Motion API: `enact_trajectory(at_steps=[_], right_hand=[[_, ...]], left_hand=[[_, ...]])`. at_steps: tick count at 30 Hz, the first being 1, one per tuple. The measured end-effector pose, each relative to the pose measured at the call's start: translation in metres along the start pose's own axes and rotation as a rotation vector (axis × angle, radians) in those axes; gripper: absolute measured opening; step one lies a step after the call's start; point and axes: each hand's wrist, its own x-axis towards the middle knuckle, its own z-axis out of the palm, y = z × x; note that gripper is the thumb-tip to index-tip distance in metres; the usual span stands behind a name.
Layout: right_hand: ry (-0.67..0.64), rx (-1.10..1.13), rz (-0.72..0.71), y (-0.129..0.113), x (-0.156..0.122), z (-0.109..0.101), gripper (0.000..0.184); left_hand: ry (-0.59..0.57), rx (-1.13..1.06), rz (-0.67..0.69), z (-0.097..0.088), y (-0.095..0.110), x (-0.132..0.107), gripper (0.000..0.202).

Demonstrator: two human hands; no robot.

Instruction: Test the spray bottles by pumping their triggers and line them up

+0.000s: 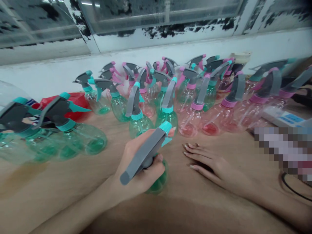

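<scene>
My left hand (136, 165) is wrapped around a green spray bottle (159, 180) with a grey trigger head and a teal nozzle, standing it on the wooden table (73, 188) near the front. My right hand (209, 162) lies flat on the table just to the right of that bottle, fingers stretched out and together, holding nothing. Right behind both hands stand several more green spray bottles (138, 123) and pink spray bottles (195, 123).
Green bottles (73, 139) lie at the left with a red bag (73, 104) behind them. A white wall (48, 74) and a window close the back. At the right are a white device (282, 118), a blurred patch and a black cable (290, 187).
</scene>
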Motion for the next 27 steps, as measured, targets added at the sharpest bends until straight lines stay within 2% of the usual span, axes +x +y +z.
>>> enact_trajectory(at_steps=[6,13,21,27], right_hand=[[0.006,-0.013,0.018,0.001,-0.002,0.002,0.043],[0.006,-0.009,0.023,0.0,-0.001,0.001,0.042],[0.023,-0.026,0.013,0.003,-0.003,0.003,0.042],[0.021,-0.02,0.015,0.003,-0.003,0.003,0.042]], left_hand=[[0.001,0.028,0.043,0.001,-0.002,-0.001,0.053],[0.002,0.063,0.104,0.0,0.001,0.002,0.044],[-0.038,-0.003,-0.005,-0.005,0.009,0.004,0.03],[-0.024,-0.026,0.031,-0.005,0.01,0.004,0.018]])
